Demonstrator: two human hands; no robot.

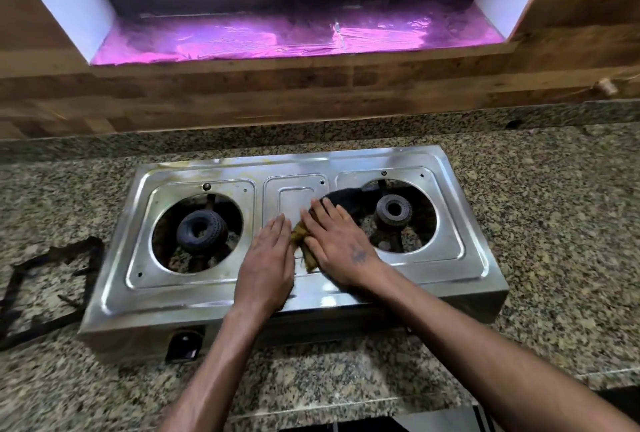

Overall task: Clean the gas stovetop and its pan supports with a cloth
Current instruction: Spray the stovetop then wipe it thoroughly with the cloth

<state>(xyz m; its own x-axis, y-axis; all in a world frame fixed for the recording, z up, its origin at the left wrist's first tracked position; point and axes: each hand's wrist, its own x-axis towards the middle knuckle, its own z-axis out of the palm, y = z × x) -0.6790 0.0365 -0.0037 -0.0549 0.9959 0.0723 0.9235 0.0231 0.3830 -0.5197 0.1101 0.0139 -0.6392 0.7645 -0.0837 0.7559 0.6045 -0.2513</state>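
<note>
Two hands lie flat at the centre of the frame on the steel stovetop (311, 161) between its burners: my left hand (268, 263) spread, fingers straight, my right hand (337, 248) pressing a yellowish cloth (304, 244) against the middle panel. One black pan support (48, 279) rests on the tabletop (554, 223) at the left edge.

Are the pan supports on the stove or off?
Off: both burners sit bare on the stovetop; one pan support lies on the counter beside it.
</note>
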